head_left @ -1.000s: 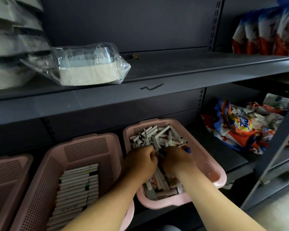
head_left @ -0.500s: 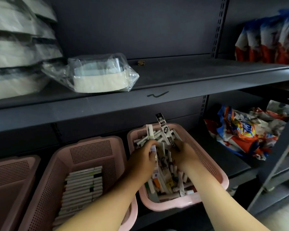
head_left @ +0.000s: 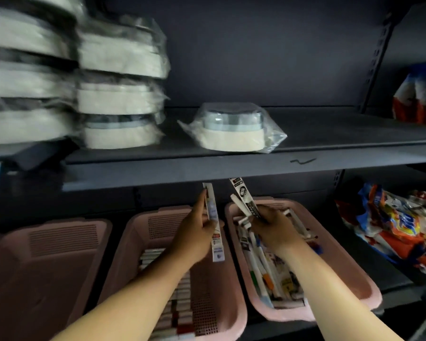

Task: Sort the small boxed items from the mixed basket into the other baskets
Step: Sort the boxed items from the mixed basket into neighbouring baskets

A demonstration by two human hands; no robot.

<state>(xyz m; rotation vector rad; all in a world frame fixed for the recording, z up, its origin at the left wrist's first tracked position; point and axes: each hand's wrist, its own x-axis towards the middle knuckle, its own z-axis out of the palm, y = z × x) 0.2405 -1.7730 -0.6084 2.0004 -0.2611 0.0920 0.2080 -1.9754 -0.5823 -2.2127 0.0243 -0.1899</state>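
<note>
Pink basket rim (head_left: 369,294) beside right hand (head_left: 271,225)

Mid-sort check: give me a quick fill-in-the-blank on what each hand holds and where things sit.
The slim box in the left hand is mostly ___.
The right hand grips a black-printed box over the mixed basket, which is ___ in colour.
The wrapped container sits on the shelf ___ the mixed basket.
Missing words: white; pink; above.
</note>
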